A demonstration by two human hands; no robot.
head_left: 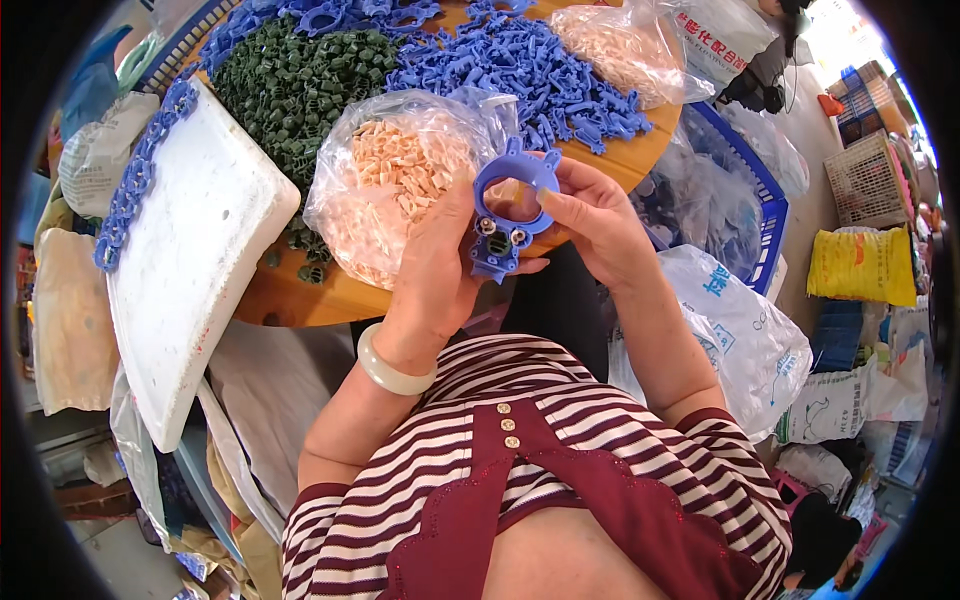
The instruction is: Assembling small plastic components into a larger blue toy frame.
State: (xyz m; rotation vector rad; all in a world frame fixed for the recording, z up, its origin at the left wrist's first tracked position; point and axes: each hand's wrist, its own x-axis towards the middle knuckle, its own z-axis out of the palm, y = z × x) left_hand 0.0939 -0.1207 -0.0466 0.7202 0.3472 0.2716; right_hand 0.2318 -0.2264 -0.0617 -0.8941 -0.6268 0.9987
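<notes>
Between my two hands is a blue plastic part (486,186), with a round ring at its top and a narrower lower end. Two shiny metal bits and a dark green piece sit in that lower end. My left hand (440,255) grips its left side, fingers mostly hidden behind it. On the ring's right side, my right hand (597,222) pinches with thumb and fingers. Just beyond my left hand lies an opened clear bag of small peach-coloured pieces (405,165). Piles of dark green plastic pieces (300,95) and small blue plastic pieces (500,75) lie behind it.
A round wooden table (280,300) bears the piles. A white foam board (200,240) leans at its left edge, a row of blue parts (140,180) along its far side. Another bag of pale pieces (615,45) sits far right. Beside the table stands a blue basket (765,200) holding clear bags.
</notes>
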